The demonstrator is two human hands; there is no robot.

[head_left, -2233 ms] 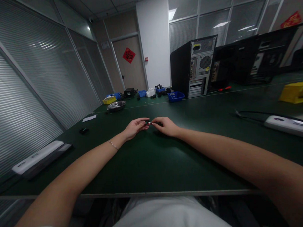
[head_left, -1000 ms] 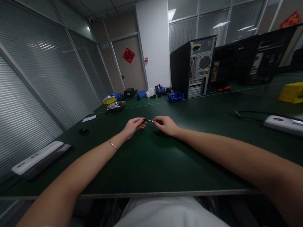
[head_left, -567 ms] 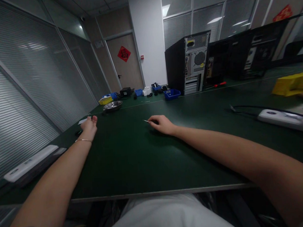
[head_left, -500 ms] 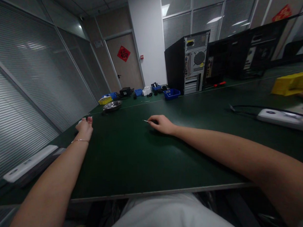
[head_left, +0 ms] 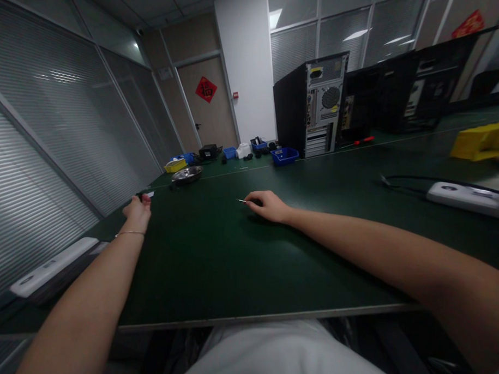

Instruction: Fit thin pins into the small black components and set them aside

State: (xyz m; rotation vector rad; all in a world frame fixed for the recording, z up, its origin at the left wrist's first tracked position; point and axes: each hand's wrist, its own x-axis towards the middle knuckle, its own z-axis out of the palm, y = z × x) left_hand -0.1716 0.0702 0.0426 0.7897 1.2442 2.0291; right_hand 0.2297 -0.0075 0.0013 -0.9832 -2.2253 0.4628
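Note:
My right hand (head_left: pixel 268 205) rests on the green tabletop (head_left: pixel 194 254) near its middle, with thumb and fingertips closed on a thin silvery pin-like piece (head_left: pixel 241 201) that points left. Out by the left edge of the table, my left hand (head_left: pixel 137 209) is curled, and a bracelet shows at its wrist. A small white flat piece (head_left: pixel 150 194) and something dark show at its fingertips; their kind is too small to tell. A round metal dish (head_left: pixel 187 174) stands beyond my left hand.
White power strips lie at left (head_left: pixel 53 266) and right (head_left: pixel 465 196). A blue bin (head_left: pixel 284 155) sits before a black computer tower (head_left: pixel 308 106). A red-handled tool (head_left: pixel 363 141) lies behind. At far right, part of another person's hand is beside a yellow bin (head_left: pixel 481 140).
My left hand has turned and shifted slightly left, and the white piece at its fingertips shows more. My right hand keeps its place with the thin piece. The view has shifted a little.

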